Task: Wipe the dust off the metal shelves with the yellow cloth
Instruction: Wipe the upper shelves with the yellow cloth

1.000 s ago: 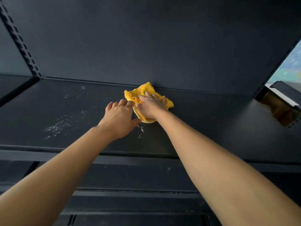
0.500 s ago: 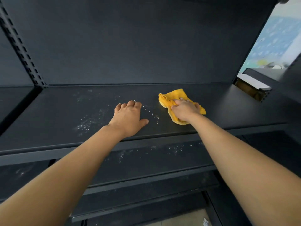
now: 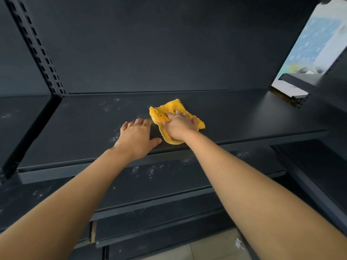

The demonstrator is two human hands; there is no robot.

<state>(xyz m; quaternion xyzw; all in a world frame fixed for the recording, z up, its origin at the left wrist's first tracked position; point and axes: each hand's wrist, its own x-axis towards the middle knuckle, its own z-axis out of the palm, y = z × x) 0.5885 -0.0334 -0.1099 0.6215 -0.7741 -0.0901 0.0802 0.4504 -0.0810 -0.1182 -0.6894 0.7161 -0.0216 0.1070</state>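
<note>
The yellow cloth lies bunched on the upper metal shelf, about midway along its width and reaching close to the front lip. The right hand lies on top of it, fingers stretched forward and only lightly bent, pressing the cloth down rather than gripping it; the thumb is hidden, so I cannot tell whether it tucks under a fold. The left hand rests flat on the bare shelf just beside the cloth, fingers together and thumb out, holding nothing (a brace, I would guess). The cloth looks like soft, light terry: it should crumple and drag easily, and would slide out from under a loose palm, so a broad flat press over its middle seems the sensible hold. Crumpled as it is, it has no crisp axis. Its longest stretch seems to run from the far edge toward the near lobe at the shelf front, with a folded corner pointing back-left toward the pale dust specks beside the left hand. More dust shows on the lower shelf, so I judge the job far from finished.
</note>
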